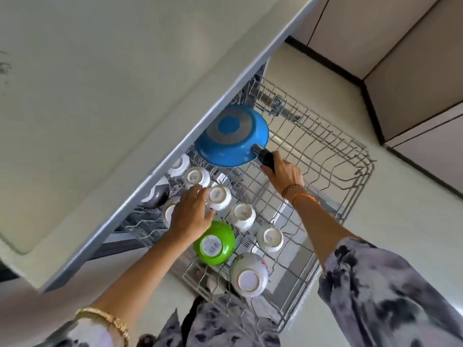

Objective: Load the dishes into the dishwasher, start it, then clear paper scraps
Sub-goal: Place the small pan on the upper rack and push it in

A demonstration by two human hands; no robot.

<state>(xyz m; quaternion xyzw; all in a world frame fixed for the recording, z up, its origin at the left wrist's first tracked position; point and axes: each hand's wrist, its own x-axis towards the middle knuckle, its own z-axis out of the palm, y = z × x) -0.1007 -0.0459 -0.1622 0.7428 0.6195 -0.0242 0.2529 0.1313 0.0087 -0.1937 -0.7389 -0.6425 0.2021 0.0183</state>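
The dishwasher's wire rack (325, 156) is pulled out below the counter. A blue pan (231, 136) lies upside down at the rack's back, and my right hand (284, 175) grips its black handle (266, 157). My left hand (191, 212) reaches over the rack's left side, its fingers touching an upturned white cup (220, 197). Several more white cups (243, 216) stand upside down around it. A green bowl (215, 242) and a larger white bowl (249, 274) sit inverted nearer me. A dark ladle-like item (156, 195) lies partly under the counter edge.
The pale countertop (100, 96) overhangs the rack's left part and hides some dishes. The rack's right half holds bare wire tines. Light floor (400, 209) and cabinet fronts (413, 71) lie to the right. My patterned sleeves fill the bottom of the view.
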